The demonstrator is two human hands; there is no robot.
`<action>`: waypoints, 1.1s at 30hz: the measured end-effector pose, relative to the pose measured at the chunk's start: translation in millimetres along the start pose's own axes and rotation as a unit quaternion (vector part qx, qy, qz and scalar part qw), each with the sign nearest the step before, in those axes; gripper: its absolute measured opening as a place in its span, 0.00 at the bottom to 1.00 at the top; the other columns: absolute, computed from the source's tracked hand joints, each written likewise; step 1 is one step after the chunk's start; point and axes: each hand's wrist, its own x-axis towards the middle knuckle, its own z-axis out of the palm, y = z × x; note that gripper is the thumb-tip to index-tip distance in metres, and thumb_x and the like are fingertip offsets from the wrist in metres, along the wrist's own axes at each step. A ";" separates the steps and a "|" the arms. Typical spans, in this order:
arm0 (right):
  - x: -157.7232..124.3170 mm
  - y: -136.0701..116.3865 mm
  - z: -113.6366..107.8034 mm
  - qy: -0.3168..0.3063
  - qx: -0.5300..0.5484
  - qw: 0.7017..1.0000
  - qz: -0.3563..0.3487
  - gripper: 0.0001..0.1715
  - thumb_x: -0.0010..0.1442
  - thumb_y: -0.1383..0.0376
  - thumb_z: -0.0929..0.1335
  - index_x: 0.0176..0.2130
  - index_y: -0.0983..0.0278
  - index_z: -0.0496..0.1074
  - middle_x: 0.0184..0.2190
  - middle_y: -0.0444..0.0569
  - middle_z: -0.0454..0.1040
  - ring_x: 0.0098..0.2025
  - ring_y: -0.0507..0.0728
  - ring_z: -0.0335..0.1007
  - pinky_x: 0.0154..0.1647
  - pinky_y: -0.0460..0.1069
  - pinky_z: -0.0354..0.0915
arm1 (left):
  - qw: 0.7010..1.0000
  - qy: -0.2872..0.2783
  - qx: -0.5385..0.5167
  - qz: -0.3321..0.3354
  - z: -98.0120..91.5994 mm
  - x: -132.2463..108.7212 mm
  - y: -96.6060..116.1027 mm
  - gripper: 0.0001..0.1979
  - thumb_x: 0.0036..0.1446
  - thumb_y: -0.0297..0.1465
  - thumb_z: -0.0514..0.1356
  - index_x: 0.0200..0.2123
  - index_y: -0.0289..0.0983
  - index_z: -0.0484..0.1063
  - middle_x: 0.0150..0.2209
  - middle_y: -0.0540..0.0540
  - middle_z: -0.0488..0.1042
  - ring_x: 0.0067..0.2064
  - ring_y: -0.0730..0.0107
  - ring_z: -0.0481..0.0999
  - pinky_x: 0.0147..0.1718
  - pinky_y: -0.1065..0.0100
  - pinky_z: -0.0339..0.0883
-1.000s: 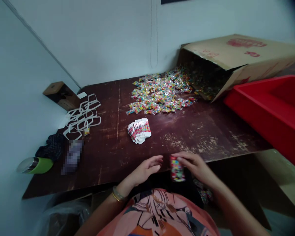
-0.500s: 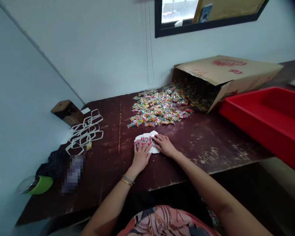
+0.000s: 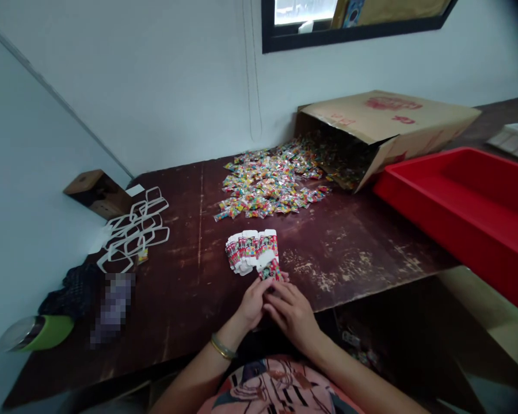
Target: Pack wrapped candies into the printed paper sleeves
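Close to the table's front edge, a small red printed carton (image 3: pixel 269 268) with a white top flap is held between both hands. My left hand (image 3: pixel 251 303) pinches its lower left side, fingers closed. My right hand (image 3: pixel 294 313) closes round its lower right side, its fingertips meeting the left ones. The carton's lower end is hidden by the fingers. Just beyond it lies a fanned row of flat printed cartons (image 3: pixel 246 248) with white flaps. Farther back spreads a heap of small clear packets with colourful pieces (image 3: pixel 263 187).
An open cardboard box (image 3: pixel 392 118) lies on its side behind the packets. At right is a red tray (image 3: pixel 440 230). White rubber-band-like loops (image 3: pixel 133 236), a brown box (image 3: pixel 99 192), a dark cloth (image 3: pixel 71 290) and a green-and-clear container (image 3: pixel 47 333) are at left.
Both hands have drawn back from the fanned cartons toward my body, bringing one carton along. The fanned row now lies uncovered. The view has shifted slightly.
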 end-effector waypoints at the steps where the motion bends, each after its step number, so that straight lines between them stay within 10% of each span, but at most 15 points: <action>1: -1.4 -7.8 0.3 -0.019 0.018 1.000 0.002 0.16 0.62 0.67 0.65 0.49 0.59 0.72 0.47 0.52 0.75 0.50 0.60 0.67 0.49 0.58 0.66 | 0.999 0.017 -0.026 -0.015 0.2 -3.2 -0.5 0.17 0.52 0.37 0.61 0.42 0.32 0.75 0.43 0.40 0.77 0.45 0.62 0.75 0.49 0.62 0.64; 9: 22.1 5.2 -14.1 -0.076 0.073 0.993 0.059 0.14 0.57 0.66 0.69 0.45 0.60 0.71 0.54 0.53 0.67 0.57 0.64 0.56 0.56 0.62 0.57 | 0.993 0.002 0.083 -0.089 -7.3 -20.4 -9.9 0.17 0.44 0.35 0.67 0.36 0.32 0.71 0.28 0.49 0.74 0.29 0.71 0.72 0.30 0.69 0.64; 18: 43.2 29.8 -30.8 -0.170 0.047 0.982 0.069 0.07 0.53 0.66 0.71 0.29 0.63 0.68 0.57 0.53 0.64 0.59 0.67 0.53 0.55 0.65 0.52 | 0.892 0.117 0.401 0.173 -14.5 -21.0 17.9 0.31 0.48 0.34 0.65 0.56 0.39 0.62 0.57 0.40 0.64 0.57 0.57 0.65 0.55 0.59 0.58; 24: 60.8 -4.4 -48.3 -0.231 0.183 0.956 0.007 0.04 0.58 0.63 0.69 0.33 0.62 0.71 0.61 0.50 0.59 0.63 0.62 0.49 0.61 0.61 0.50 | 0.956 -0.192 0.217 -0.054 -6.8 -24.7 24.6 0.21 0.47 0.39 0.67 0.41 0.32 0.69 0.26 0.46 0.75 0.29 0.66 0.74 0.33 0.65 0.68; 33: 47.4 42.4 -55.3 -0.280 0.247 0.924 0.080 0.11 0.60 0.58 0.67 0.34 0.62 0.75 0.61 0.51 0.60 0.61 0.62 0.56 0.61 0.60 0.54 | 0.976 -0.092 0.188 -0.056 -24.1 -17.1 19.6 0.31 0.47 0.52 0.62 0.45 0.32 0.70 0.40 0.39 0.76 0.39 0.59 0.76 0.41 0.60 0.68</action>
